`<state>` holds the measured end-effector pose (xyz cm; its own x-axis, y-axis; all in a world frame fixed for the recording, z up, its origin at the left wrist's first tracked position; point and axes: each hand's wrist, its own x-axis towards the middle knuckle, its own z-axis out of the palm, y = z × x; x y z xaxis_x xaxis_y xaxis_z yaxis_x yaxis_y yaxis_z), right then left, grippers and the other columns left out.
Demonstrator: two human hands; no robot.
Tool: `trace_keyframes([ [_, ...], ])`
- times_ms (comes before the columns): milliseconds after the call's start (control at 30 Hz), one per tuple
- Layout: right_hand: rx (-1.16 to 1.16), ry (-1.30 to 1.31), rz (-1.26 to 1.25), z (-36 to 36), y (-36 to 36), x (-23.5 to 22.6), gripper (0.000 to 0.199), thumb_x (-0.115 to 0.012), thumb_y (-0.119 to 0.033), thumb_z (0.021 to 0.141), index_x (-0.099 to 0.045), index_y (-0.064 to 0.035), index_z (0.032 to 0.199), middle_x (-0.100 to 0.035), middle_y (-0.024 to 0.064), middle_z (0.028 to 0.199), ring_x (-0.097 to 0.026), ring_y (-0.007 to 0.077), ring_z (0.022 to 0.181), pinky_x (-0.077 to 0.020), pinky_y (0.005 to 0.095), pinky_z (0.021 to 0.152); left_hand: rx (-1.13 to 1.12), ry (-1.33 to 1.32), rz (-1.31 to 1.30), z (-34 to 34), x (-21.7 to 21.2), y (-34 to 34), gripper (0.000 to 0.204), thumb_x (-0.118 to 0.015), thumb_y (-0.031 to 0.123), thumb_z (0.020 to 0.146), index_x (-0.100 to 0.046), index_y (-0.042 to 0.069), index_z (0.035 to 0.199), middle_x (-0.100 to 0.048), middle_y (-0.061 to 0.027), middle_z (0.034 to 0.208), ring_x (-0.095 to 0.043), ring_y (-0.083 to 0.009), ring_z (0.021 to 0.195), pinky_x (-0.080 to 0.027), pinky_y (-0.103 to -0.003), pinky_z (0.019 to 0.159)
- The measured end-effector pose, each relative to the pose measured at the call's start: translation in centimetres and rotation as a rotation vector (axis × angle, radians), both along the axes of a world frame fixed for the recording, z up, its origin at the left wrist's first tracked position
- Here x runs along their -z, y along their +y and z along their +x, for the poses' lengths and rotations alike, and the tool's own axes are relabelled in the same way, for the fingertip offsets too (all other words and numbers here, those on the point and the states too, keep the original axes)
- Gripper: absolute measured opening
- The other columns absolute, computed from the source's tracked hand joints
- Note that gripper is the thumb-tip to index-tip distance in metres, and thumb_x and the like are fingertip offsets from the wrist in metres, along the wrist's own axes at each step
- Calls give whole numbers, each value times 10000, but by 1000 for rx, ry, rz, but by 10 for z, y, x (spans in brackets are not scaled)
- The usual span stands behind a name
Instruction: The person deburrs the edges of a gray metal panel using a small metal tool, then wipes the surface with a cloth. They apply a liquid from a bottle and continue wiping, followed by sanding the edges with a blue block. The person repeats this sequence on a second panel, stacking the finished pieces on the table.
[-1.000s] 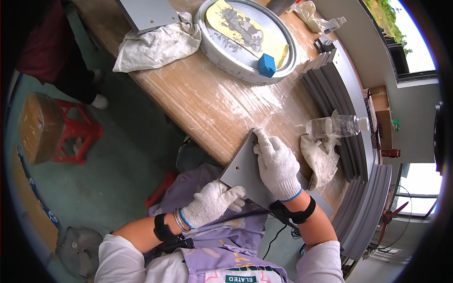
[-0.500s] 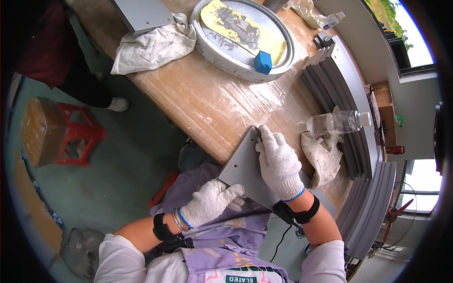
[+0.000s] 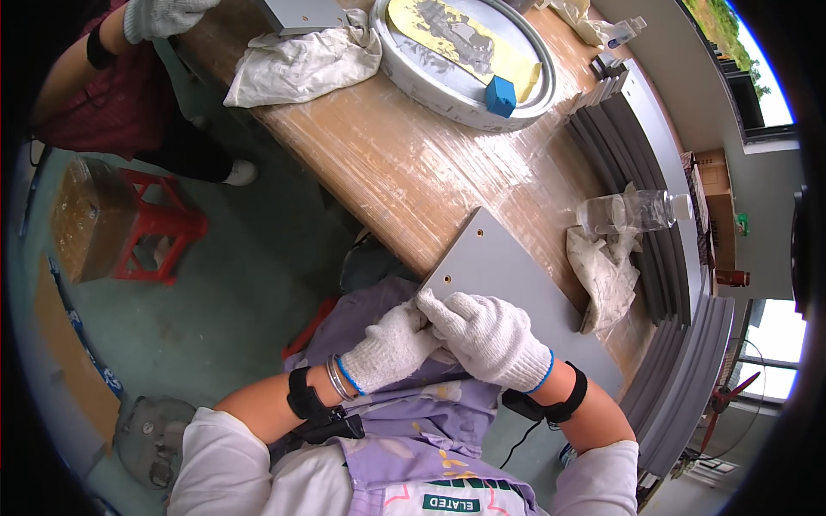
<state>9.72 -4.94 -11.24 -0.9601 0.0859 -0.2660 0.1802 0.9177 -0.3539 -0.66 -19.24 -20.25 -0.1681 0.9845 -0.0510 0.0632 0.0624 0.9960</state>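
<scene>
A flat grey panel with small brass-coloured holes lies slanted across the near table edge, one corner pointing away from me. In a white knit glove, my left hand is closed on the panel's near-left corner, its fingertips partly hidden. My right hand, gloved alike, is closed over the same corner, its fingers curled and touching the left fingers. Whatever sits under the right fingers, if anything, is hidden.
Beyond is a round lid with a smeared yellow sheet and blue block. Rags, a clear bottle and stacked grey panels surround the table. At left are another person's gloved hand and a red stool.
My right hand has moved from the panel's far corner down to the near-left corner, beside my left hand. The other person's gloved hand has come into view at upper left.
</scene>
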Motion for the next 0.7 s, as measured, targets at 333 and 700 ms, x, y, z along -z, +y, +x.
trace_keyframes([
  [333,123,59,22,9,-3,1,616,-730,-239,783,-541,-90,1350,-610,72,921,-678,272,818,-554,389,667,-104,-683,-213,2,-14,4,175,-575,80,992,-596,-35,1123,-701,-128,995,-703,-196,919,-586,-334,837],
  [700,110,106,37,14,-13,2,479,-652,-131,854,-575,-104,1325,-618,75,895,-674,278,790,-545,400,644,-113,-463,-225,4,-12,4,165,-572,83,998,-612,-21,1120,-697,-117,1001,-690,-172,928,-576,-317,823],
])
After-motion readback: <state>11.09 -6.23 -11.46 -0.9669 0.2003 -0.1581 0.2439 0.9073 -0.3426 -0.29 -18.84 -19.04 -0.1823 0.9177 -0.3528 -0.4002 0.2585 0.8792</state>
